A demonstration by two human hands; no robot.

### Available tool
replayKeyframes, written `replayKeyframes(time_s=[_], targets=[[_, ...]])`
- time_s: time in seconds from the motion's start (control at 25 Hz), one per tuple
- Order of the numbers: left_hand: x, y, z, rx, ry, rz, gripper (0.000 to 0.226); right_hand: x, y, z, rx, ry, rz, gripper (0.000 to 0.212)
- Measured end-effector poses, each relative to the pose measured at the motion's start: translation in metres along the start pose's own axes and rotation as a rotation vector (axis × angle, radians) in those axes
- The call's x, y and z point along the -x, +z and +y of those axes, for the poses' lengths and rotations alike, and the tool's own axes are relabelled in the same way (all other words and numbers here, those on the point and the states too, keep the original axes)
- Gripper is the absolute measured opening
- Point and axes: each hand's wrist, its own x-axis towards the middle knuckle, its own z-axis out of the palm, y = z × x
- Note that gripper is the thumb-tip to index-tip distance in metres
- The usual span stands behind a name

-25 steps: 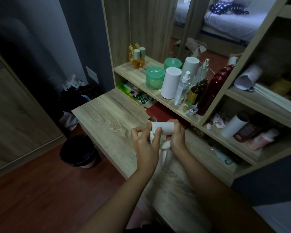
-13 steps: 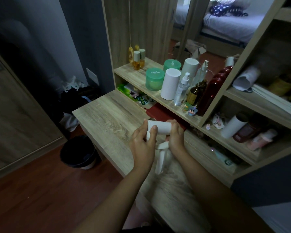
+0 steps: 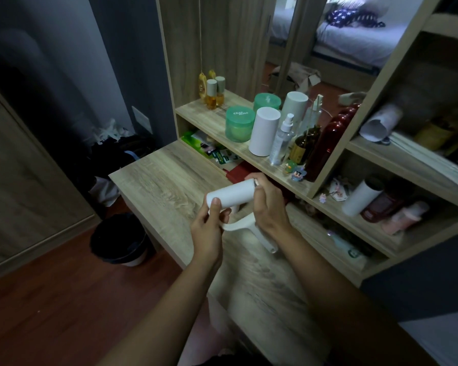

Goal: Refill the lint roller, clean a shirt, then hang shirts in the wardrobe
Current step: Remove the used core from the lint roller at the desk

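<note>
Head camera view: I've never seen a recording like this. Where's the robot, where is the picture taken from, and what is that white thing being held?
There is no robot here: a person works with bare hands, and one wide camera worn on the head looks forward and down, so the arms reach in from below. The left hand and the right hand each grip one end of a white lint roller, whose handle hangs beneath, above a wooden desk. Green packets lie at the desk's back edge. The shelf above holds a green jar, a white cylinder, a spray bottle and a dark red bottle. A dark bin stands on the floor beside the desk.
</note>
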Motion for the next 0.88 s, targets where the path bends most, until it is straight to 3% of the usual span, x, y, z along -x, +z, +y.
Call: replayKeyframes(time_s=[0.12, 0.24, 0.4, 0.6, 0.88], targets=[[-0.004, -0.005, 0.002, 0.16, -0.104, -0.014, 0.037, -0.001, -0.001, 0.005, 0.055, 0.004, -0.121, 0.046], [-0.005, -0.008, 0.0, 0.24, -0.156, 0.028, 0.038, 0.005, 0.003, 0.009, -0.046, 0.079, -0.177, 0.044], [-0.006, -0.007, -0.001, 0.266, -0.168, 0.052, 0.038, 0.01, 0.006, 0.009, -0.126, 0.098, -0.11, 0.037], [-0.009, -0.007, -0.002, 0.226, -0.162, 0.091, 0.036, 0.011, 0.004, 0.011, -0.05, 0.076, -0.071, 0.036], [-0.005, -0.008, -0.005, 0.252, -0.153, 0.121, 0.03, 0.006, 0.003, 0.007, 0.003, 0.105, -0.106, 0.035]])
